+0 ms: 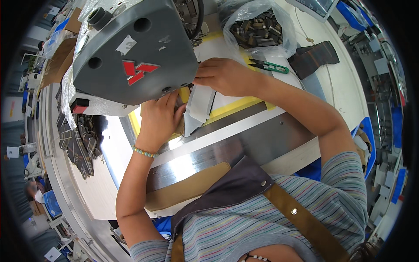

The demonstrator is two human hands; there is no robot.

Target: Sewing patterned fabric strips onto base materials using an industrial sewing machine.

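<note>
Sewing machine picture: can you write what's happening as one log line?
left hand: pressing white fabric piece | right hand: on fabric beside grey sewing machine head | green thread snips: lying apart on table

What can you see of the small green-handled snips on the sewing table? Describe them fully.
The green-handled snips are small thread clippers: a looped green handle, seemingly plastic, and short dark blades closed to a point. They lie flat on the white table surface, blades pointing toward the person's right hand, which is close by but not holding them. A clear bag of dark plaid pieces sits just beyond them, and a dark fabric piece lies beside the handle.
</note>
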